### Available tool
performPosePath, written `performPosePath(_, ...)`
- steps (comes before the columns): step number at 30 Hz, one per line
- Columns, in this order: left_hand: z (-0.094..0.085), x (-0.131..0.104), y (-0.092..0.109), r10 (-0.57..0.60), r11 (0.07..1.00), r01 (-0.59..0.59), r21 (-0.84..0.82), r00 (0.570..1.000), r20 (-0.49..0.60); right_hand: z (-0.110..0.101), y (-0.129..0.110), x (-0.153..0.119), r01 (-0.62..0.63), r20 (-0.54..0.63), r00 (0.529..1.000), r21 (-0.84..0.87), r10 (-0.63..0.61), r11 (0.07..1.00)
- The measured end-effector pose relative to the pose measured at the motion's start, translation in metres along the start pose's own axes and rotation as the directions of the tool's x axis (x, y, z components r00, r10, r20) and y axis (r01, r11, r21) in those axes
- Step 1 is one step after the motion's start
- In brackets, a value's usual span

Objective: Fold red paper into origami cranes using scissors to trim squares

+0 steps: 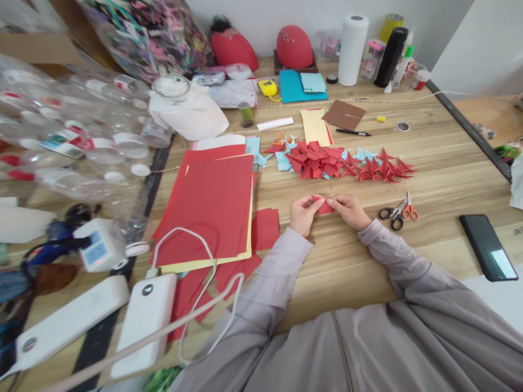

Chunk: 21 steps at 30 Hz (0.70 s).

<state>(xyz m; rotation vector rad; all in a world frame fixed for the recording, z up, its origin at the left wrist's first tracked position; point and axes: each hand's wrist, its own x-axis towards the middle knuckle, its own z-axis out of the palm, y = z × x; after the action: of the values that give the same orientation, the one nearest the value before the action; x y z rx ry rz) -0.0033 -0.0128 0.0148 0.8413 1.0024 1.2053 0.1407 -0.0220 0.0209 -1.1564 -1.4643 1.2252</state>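
Note:
A small folded piece of red paper [324, 207] is held between my two hands above the wooden table. My left hand [304, 213] pinches its left side, the thumb lying on top. On its right edge the thumb and fingers of my right hand [348, 210] are closed. Just beyond my hands lies a pile of folded red paper shapes [314, 159], with light blue ones [363, 154] among them. To the left is a stack of large red sheets [208, 201], and small red squares [265, 228] lie beside it.
Two pairs of scissors [402, 211] lie right of my right hand, and a phone [488, 247] is farther right. White power banks [145, 321] with a cable are at the lower left. Plastic bottles [81, 136] crowd the left. A paper roll [353, 51] stands at the back.

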Motion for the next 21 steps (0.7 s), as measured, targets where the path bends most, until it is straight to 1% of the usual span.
performPosePath(7, 0.0013, -0.0002, 0.0, 0.009, 0.999, -0.009, 0.034, 1.0, -0.005, 0.0004, 0.0055, 0.0001, 0.001, -0.011, 1.0, 0.026, 0.0, 1.0)
performPosePath(15, 0.0019, -0.0008, 0.0015, -0.008, 1.0, 0.008, 0.009, 1.0, 0.011, 0.0007, 0.0052, -0.0015, 0.023, -0.062, 0.998, 0.015, -0.022, 1.0)
performPosePath(21, 0.003, -0.0007, 0.0013, -0.009, 1.0, 0.009, -0.005, 1.0, -0.019, 0.0008, 0.0034, -0.0023, 0.041, -0.071, 0.997, -0.001, -0.041, 0.999)
